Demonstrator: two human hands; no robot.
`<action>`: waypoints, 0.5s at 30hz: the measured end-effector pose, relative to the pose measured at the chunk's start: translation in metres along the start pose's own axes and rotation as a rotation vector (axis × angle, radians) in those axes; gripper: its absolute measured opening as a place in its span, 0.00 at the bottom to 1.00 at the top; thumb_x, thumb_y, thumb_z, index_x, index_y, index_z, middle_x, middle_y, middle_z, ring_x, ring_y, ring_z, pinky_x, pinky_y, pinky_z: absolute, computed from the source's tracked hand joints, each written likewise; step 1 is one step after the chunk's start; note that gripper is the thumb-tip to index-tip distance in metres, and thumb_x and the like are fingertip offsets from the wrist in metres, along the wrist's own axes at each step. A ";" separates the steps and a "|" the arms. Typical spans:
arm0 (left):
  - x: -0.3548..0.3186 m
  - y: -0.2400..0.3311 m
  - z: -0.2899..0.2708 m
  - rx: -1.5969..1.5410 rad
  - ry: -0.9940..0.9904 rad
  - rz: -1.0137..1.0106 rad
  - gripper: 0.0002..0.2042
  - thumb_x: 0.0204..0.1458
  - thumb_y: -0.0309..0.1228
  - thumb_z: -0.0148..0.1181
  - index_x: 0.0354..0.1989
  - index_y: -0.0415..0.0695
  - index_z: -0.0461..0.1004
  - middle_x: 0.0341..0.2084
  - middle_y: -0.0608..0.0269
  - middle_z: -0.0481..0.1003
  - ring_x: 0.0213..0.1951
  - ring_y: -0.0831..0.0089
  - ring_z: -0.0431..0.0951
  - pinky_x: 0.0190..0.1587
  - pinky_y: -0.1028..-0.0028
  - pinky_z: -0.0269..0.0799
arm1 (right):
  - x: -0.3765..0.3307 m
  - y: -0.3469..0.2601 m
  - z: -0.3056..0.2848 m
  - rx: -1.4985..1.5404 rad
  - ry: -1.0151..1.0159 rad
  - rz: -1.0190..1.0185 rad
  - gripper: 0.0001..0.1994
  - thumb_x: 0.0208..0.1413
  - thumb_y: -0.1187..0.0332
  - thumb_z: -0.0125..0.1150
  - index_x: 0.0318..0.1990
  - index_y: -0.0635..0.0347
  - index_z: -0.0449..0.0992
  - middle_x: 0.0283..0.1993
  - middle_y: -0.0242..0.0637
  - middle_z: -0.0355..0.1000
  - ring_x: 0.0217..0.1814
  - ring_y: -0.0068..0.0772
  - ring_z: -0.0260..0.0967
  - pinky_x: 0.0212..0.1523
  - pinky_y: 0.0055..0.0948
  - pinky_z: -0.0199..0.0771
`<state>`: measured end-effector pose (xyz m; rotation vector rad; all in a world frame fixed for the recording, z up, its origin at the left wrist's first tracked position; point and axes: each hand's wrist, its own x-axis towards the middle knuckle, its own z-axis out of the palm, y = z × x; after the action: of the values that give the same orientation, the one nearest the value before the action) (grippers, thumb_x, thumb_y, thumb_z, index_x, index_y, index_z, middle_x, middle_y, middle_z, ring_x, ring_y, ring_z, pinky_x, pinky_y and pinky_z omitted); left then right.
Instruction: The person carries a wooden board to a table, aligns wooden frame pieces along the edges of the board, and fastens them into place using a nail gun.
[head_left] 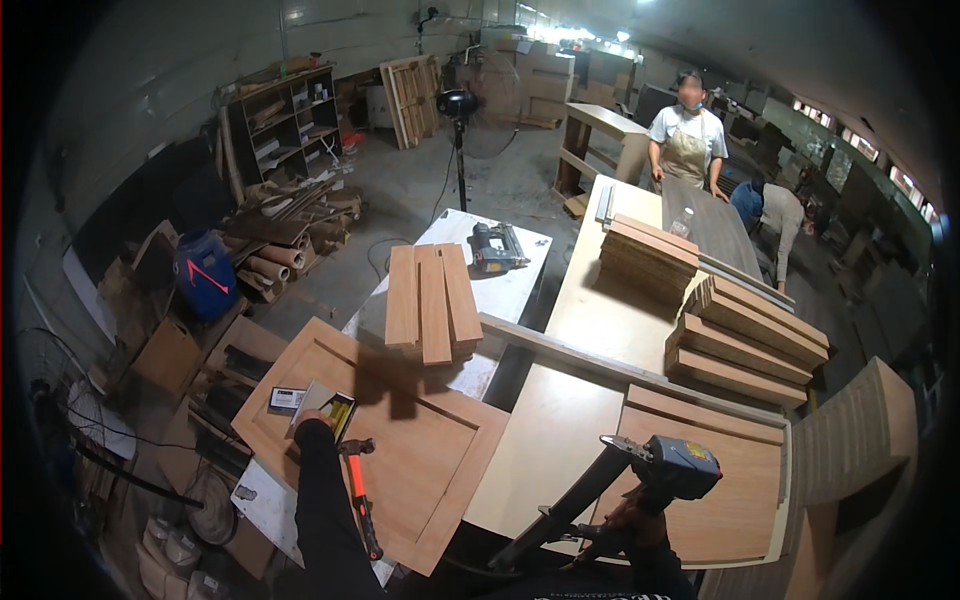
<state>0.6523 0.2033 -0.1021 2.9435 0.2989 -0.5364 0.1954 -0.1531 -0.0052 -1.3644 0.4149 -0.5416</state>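
Observation:
My left hand (312, 418) is at the near left side of a small open carton (328, 396), its fingers closed on the edge and partly hidden. Inside the carton lie yellowish strips (342, 412) that look like nails or staples. A claw hammer (360, 500) with a red and black handle rests beside my left forearm on a framed wooden door panel (440, 465). My right hand (635, 522) is wrapped round the grip of a nail gun (680, 468), held tilted above another wooden panel (705, 480) on the right.
A second nail gun (497, 248) and stacked wooden strips (432, 300) lie on the white table (455, 225). More board stacks (645, 255) stand on the right bench, where a co-worker (690, 145) holds a dark board. Another person (775, 215) bends over behind. A fan (460, 105) stands beyond.

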 end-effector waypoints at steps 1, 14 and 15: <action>-0.005 -0.002 0.003 -0.090 0.107 0.023 0.14 0.39 0.41 0.61 0.32 0.46 0.76 0.33 0.54 0.74 0.40 0.60 0.74 0.43 0.68 0.68 | 0.000 -0.003 0.002 0.110 0.019 0.067 0.07 0.35 0.75 0.52 0.25 0.66 0.65 0.18 0.39 0.66 0.24 0.36 0.69 0.39 0.35 0.71; 0.002 0.006 0.023 -1.351 0.259 0.403 0.08 0.51 0.30 0.49 0.34 0.42 0.71 0.23 0.52 0.74 0.23 0.67 0.76 0.23 0.72 0.73 | -0.005 0.007 -0.002 0.367 0.141 0.175 0.10 0.40 0.76 0.55 0.32 0.62 0.63 0.20 0.34 0.64 0.23 0.29 0.65 0.32 0.31 0.69; -0.043 0.041 -0.001 -1.408 0.065 0.429 0.06 0.51 0.29 0.49 0.34 0.42 0.70 0.22 0.55 0.74 0.22 0.71 0.75 0.20 0.76 0.71 | -0.001 -0.001 0.001 0.467 0.169 0.185 0.10 0.41 0.76 0.55 0.32 0.61 0.63 0.19 0.33 0.62 0.22 0.29 0.63 0.31 0.31 0.69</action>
<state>0.6218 0.1568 -0.0811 1.5647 -0.0031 -0.0572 0.1956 -0.1517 -0.0041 -0.8267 0.5096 -0.5602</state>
